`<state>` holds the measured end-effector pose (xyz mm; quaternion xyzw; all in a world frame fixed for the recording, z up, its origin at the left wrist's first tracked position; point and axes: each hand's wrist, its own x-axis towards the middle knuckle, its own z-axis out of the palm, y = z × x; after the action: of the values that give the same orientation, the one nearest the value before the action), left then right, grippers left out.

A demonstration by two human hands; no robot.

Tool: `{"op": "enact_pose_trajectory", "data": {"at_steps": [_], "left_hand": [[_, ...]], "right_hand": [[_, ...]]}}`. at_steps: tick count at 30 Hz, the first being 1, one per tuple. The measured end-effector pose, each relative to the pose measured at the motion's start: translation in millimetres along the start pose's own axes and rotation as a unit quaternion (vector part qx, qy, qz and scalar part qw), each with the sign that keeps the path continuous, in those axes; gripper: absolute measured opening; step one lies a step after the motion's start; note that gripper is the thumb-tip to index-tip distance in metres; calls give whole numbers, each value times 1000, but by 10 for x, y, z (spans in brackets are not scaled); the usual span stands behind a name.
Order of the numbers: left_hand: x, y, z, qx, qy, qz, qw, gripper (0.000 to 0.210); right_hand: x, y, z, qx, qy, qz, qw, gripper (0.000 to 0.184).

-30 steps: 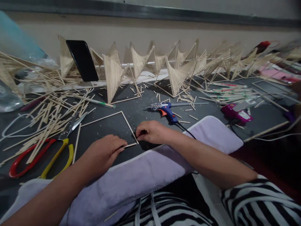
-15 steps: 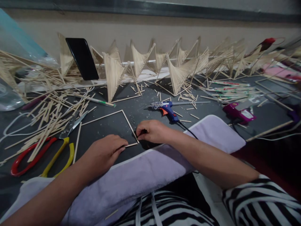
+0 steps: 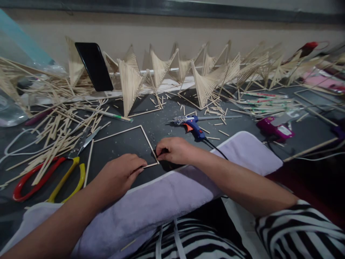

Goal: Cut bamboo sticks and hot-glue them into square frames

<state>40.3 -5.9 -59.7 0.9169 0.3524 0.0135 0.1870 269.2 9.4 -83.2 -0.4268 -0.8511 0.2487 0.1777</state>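
Thin wooden sticks form a square frame (image 3: 149,142) flat on the dark table, its sides meeting at corners. My left hand (image 3: 122,173) is closed on the near stick (image 3: 151,165) of that frame, fingertips pinching it just left of the near right corner. At that same corner, the fingers of my right hand (image 3: 174,150) are pinched against the right-hand stick. Whether anything else is between those fingertips is hidden. Beyond my right hand lies a blue hot glue gun (image 3: 194,126) with an orange trigger, foil wrapped about its nozzle and a glue stick in its back.
Scissors (image 3: 72,162) with red and yellow handles and loose sticks (image 3: 58,133) lie at left. Twisted stick structures (image 3: 129,84) line the wall behind a leaning phone (image 3: 94,66). A purple glue gun (image 3: 275,129) lies right. A lilac cloth (image 3: 161,196) covers the near edge.
Both hands keep their places at the frame's corner. The view has shifted very slightly; nothing else visibly differs.
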Motion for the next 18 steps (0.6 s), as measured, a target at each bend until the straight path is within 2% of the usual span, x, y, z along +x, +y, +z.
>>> {"op": "enact_pose_trajectory", "data": {"at_steps": [18], "left_hand": [[9,9,-1,10,8,3,1000,23]], "right_hand": [[-7,9,9,0,6,-4,1000,8]]}}
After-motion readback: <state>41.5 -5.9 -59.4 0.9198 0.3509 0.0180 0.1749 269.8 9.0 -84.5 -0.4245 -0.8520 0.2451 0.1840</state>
